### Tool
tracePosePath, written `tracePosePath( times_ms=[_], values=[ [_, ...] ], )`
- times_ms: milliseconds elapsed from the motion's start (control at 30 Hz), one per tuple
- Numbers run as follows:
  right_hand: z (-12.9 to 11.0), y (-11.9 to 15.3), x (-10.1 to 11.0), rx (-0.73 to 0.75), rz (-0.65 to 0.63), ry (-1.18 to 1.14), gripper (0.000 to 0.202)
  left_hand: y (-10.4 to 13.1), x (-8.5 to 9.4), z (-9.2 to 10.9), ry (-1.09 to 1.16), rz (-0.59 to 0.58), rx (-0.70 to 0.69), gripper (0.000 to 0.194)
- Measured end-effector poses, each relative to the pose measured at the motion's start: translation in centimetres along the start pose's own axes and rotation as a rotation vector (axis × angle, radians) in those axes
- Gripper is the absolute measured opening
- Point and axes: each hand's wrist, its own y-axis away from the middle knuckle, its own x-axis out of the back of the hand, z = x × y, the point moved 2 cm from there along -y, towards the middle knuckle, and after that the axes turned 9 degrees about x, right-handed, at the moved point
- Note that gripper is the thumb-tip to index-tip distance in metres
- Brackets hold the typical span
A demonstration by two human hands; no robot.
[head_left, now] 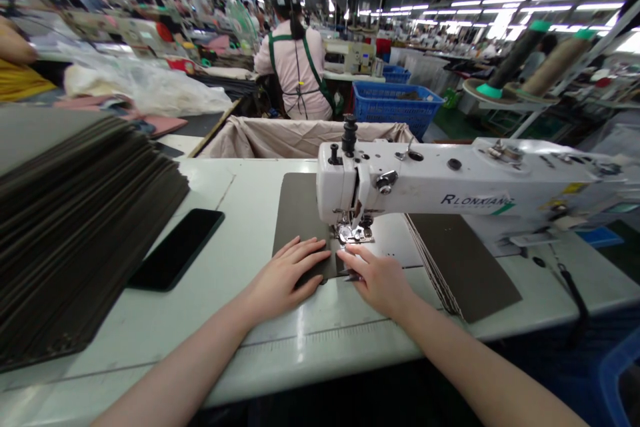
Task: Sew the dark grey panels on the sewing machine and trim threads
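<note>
A dark grey-brown panel (299, 204) lies flat on the pale table, its right edge by the needle area of a white sewing machine (425, 180). My left hand (287, 274) rests on the panel's lower part with fingers spread, holding nothing. Just in front of the presser foot (354, 234), my right hand (377, 277) has its index and middle fingertips near the panel's edge. Small pointed dark metal tips (351, 275) poke out from under its curled fingers, apparently a small cutting tool. The rest of that tool is hidden in the hand.
At the left stands a tall stack of dark panels (75, 227) with a black phone (177, 249) beside it. A smaller stack (463, 264) lies right of the needle. Behind the table are a cloth-lined bin (280, 137), a seated person (300, 67) and a blue basket (395, 107).
</note>
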Motion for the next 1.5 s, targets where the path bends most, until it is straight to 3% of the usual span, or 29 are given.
tracePosePath(
  times_ms=[633,1500],
  values=[
    [-0.1,-0.1,0.1,0.005,-0.002,-0.015,0.056,-0.4,-0.9,-0.4,-0.033,0.051,0.096,0.055],
    [-0.2,0.0,0.1,-0.008,-0.004,-0.032,0.055,-0.4,-0.8,-0.4,0.004,0.1,0.082,0.061]
  ],
)
